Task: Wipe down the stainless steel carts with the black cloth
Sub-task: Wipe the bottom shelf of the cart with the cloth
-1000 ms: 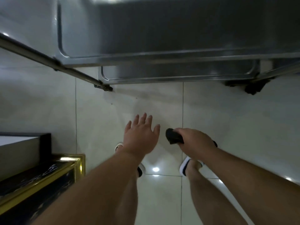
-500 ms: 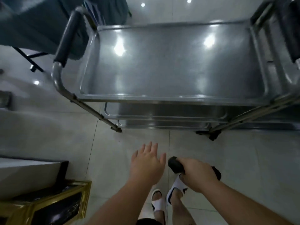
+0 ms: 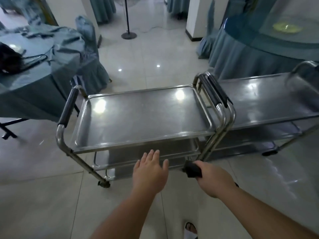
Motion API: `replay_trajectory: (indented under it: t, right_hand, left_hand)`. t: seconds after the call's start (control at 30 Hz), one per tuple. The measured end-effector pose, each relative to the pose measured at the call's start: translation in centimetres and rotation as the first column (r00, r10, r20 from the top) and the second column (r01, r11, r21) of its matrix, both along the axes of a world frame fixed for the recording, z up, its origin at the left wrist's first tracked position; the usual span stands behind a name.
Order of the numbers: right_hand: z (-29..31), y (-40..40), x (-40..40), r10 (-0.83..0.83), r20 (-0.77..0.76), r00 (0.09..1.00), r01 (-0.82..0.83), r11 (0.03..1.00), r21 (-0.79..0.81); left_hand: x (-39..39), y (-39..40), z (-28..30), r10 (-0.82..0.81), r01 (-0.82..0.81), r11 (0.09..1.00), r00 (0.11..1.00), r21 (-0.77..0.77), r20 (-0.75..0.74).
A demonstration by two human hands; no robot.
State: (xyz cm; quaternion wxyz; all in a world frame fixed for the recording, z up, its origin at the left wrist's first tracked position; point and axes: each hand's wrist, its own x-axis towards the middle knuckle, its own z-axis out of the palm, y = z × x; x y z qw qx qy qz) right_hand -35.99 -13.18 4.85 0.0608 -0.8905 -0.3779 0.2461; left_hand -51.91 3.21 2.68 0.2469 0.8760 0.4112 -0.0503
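a: what's over on the left?

b: a desk (image 3: 31,83) draped in a blue-grey cloth, with a dark bundle (image 3: 8,59) near its left edge. a chair (image 3: 88,54) in a matching cover stands at its far right corner.

a: and in the middle?

b: a steel cart (image 3: 141,116) on the tiled floor (image 3: 43,195). its top shelf is bare and shiny, with lamp glare near the far left and far right corners. it has two lower shelves, and a dark-padded handle at each end.

a: where's the left hand?

b: the left hand (image 3: 150,171) hovers in front of the cart's near edge, in line with the lower shelves. fingers straight and spread a little, holding nothing. i can't tell whether it touches the cart.

a: the cloth?

b: the black cloth (image 3: 192,169) is bunched in the right hand (image 3: 212,178), whose fingers are curled round it. it sticks out past the thumb side, just beside the cart's near right leg. contact with the leg i can't judge.

a: further right?

b: a second cart (image 3: 269,100), its handle right up against the first cart's right handle. behind it a round desk (image 3: 259,49) with a long blue skirt and a glass top.

a: anything lower down?

b: a foot in a white sandal (image 3: 190,231) at the bottom edge of the view.
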Motion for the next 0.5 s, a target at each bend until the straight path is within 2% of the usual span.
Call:
replay_trajectory:
  t: [0.27,0.5]
  right_hand:
    - [4.9,-2.4,6.4,-0.132,0.006,0.991,0.129,0.978,0.163]
    - [7.9,-6.9,18.0,-0.189,-0.008,0.982,0.183,0.941,0.283]
  left_hand:
    - [6.8,-2.3,4.6,-0.074,0.068,0.993,0.995,0.093,0.059]
    - [17.6,-4.7,6.6,-0.099,0.089,0.983,0.993,0.159,0.059]
